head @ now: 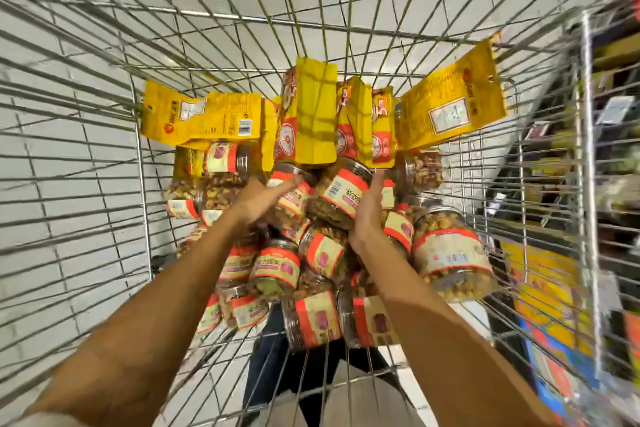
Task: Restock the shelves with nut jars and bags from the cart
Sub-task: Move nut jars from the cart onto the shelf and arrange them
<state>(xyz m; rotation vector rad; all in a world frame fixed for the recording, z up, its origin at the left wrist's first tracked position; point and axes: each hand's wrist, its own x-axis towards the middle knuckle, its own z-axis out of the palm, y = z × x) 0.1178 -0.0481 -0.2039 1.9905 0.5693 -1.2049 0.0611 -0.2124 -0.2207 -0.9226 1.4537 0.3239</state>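
Squarely between both hands' fingers [377, 180]: jar [337, 192].

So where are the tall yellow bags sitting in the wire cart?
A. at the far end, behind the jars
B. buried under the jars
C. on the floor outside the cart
A: the tall yellow bags stand along the far end of the wire cart, beyond the pile of clear plastic nut jars.

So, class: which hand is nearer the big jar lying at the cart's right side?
Right. The right hand is beside the big jar, other jars between; the left hand reaches farther left.
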